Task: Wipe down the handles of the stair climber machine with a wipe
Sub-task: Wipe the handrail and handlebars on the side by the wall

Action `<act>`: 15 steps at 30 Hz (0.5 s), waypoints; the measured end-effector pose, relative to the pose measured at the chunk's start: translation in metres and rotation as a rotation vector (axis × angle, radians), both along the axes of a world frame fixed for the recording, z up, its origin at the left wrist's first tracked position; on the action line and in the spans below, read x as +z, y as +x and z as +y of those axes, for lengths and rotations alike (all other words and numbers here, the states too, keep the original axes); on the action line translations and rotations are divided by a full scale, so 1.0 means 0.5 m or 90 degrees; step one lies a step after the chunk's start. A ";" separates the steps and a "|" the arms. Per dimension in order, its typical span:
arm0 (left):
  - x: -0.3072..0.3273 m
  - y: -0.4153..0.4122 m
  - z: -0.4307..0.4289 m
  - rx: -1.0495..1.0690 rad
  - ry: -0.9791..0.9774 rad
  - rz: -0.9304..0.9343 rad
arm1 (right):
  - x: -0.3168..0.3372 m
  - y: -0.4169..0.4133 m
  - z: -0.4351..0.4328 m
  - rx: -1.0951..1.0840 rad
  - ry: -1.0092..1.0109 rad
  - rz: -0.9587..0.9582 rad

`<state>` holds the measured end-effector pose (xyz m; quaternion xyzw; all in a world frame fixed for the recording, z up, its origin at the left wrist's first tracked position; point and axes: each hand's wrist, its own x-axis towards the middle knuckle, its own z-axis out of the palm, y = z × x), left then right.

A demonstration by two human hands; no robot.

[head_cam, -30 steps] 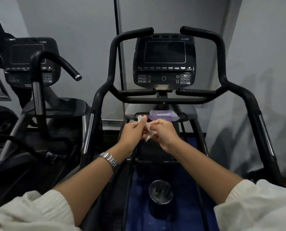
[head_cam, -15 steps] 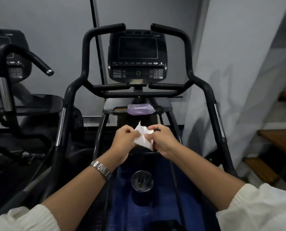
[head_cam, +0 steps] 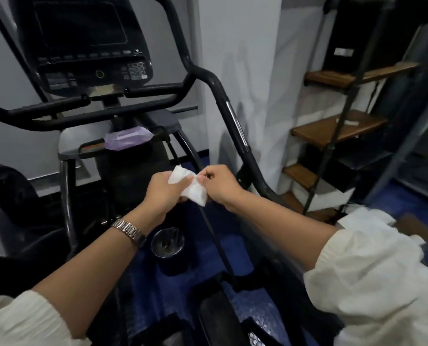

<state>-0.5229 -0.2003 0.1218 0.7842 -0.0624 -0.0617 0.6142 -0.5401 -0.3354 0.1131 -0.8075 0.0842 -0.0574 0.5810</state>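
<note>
White and soft, the wipe (head_cam: 191, 187) sits between the person's two hands in the middle of the frame. The left hand (head_cam: 163, 193) holds its top corner with fingers and thumb curled round it, and the right hand (head_cam: 220, 186) pinches the other edge. A second ago the wipe was only a thin, scrunched strip. Now it has been pulled open into a bigger, flatter piece that hangs down a little. The view has swung too. Before, the stair climber stood straight ahead with both tall handles showing. Now its screen (head_cam: 83, 41) is in the upper left, and the long black right handle (head_cam: 235, 121) runs down through the middle right of the frame, just beside the right hand but not touching it. Brown wooden steps (head_cam: 333, 131) now show at the right side. The purple wipe pack (head_cam: 128, 138) lies on the grey tray (head_cam: 68, 146) under the screen, left of centre. A round cup (head_cam: 167, 242) stands lower down between the arms. I think the getting-ready part is nearly over, because the wipe is open and the person has turned toward the right handle. The wipe touches no handle yet, so all the real cleaning is still to do, and the right handle looks like the first one.
</note>
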 end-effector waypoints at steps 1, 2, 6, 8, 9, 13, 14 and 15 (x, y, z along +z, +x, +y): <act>-0.005 -0.011 -0.014 -0.012 0.006 -0.006 | -0.003 -0.012 -0.014 0.002 -0.019 0.006; -0.010 -0.023 -0.029 -0.025 0.011 -0.011 | -0.005 -0.027 -0.029 0.007 -0.036 0.015; -0.016 -0.073 -0.086 -0.061 0.080 -0.036 | -0.001 -0.095 -0.101 0.058 -0.096 0.050; -0.021 -0.107 -0.127 -0.050 0.093 -0.046 | -0.001 -0.133 -0.150 0.065 -0.128 0.064; -0.022 -0.117 -0.139 -0.047 0.087 -0.044 | 0.000 -0.142 -0.164 0.064 -0.131 0.065; -0.058 -0.192 -0.224 -0.047 0.091 -0.027 | -0.027 -0.215 -0.265 0.038 -0.168 0.076; -0.072 -0.211 -0.243 -0.046 0.117 -0.038 | -0.035 -0.234 -0.291 0.033 -0.171 0.078; -0.084 -0.228 -0.260 -0.043 0.146 -0.051 | -0.044 -0.250 -0.317 0.031 -0.167 0.077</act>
